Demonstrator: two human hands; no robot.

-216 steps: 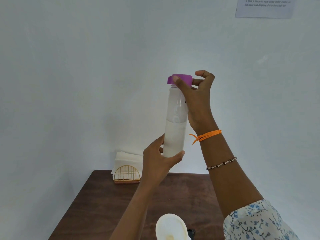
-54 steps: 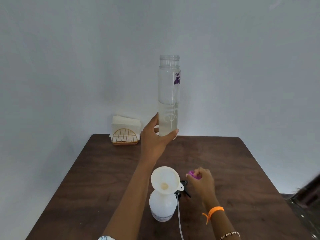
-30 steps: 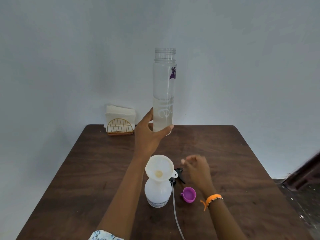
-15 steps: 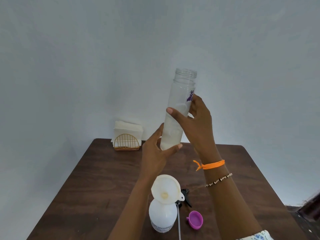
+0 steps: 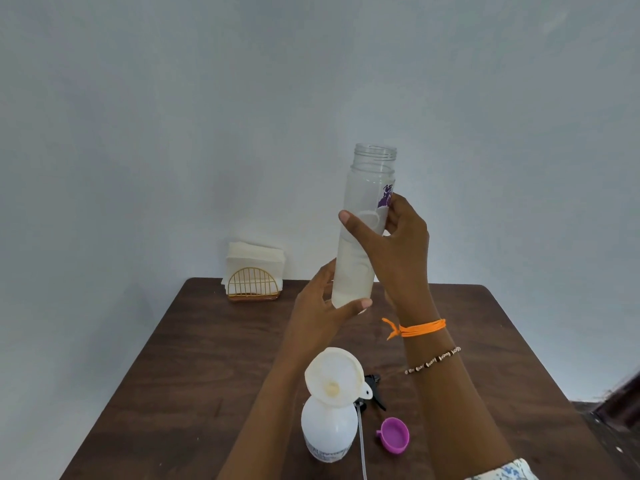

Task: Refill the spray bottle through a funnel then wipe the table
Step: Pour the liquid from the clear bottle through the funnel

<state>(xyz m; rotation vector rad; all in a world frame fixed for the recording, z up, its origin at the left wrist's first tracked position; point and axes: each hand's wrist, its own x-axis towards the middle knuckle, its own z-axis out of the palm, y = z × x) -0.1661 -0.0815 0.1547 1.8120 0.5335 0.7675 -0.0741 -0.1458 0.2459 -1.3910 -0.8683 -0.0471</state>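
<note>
Centrally, a dark wooden table [image 5: 194, 368] stands against a plain pale wall [image 5: 173, 116], its far edge touching the wall. Taking the spray bottle [image 5: 329, 433] as landmark: it stands upright near the table's near edge, uncapped, with a white funnel [image 5: 334, 375] seated in its neck. Just right of it lie the black spray head [image 5: 375, 393], with its dip tube [image 5: 362, 448] trailing toward the near edge, and a purple cap [image 5: 394, 436], mouth up. Far behind it and to the left, at the wall, a gold wire holder [image 5: 252, 287] keeps white napkins [image 5: 254, 252]. Above and beyond it, an open clear water bottle [image 5: 363, 237], partly filled and tilted slightly, is held in the air: the left hand [image 5: 318, 313] grasps its base, the right hand [image 5: 391, 244] wraps its middle. An orange band [image 5: 419, 329] and a bead bracelet [image 5: 434, 360] circle the right wrist.
</note>
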